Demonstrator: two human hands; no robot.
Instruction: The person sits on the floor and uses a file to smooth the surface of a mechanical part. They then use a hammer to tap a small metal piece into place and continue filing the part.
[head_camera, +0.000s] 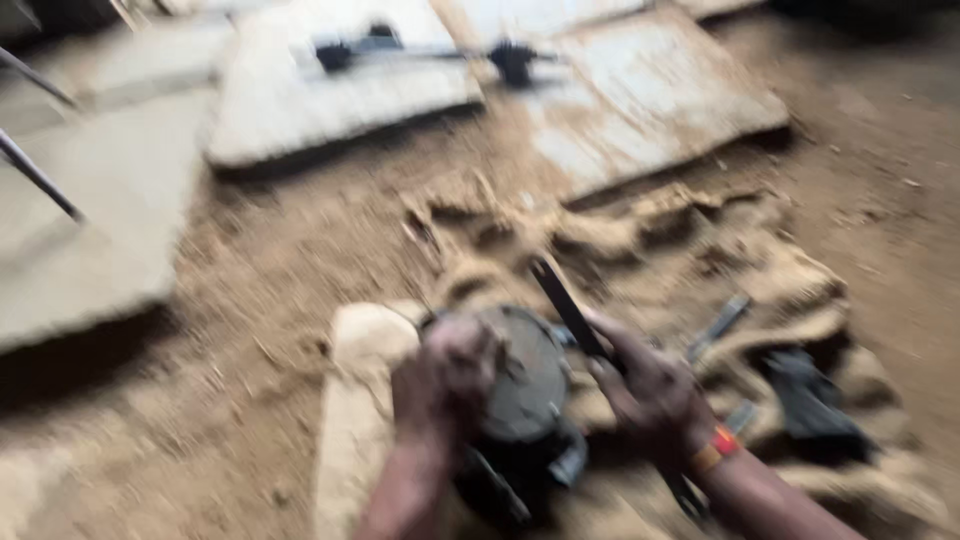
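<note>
Resting between both hands on crumpled burlap sacking (700, 250), a round, dark, greasy metal part (520, 385) sits directly below the wearer, its flat circular face turned upward. Left hand (440, 385) is closed over the left edge of that part, fingers curled on its rim, apparently steadying it. Right hand (650, 400) is wrapped around a long dark flat tool (568, 305), whose upper end angles up and away to the left, past the top right of the part; whether the tool is engaged on a fastener cannot be told through the motion blur. An orange band (718, 447) shows at the right wrist.

Judged from this position, work on the part is under way, not finished: it is neither opened nor set aside, and no removed pieces can be made out with certainty. Just right of the right hand lie a small grey metal bar (722, 322) and a dark object (815, 395) on the sacking. Well beyond both hands lie pale flat slabs (340, 90) on sandy ground, carrying a thin rod with dark fittings (430, 50)
</note>
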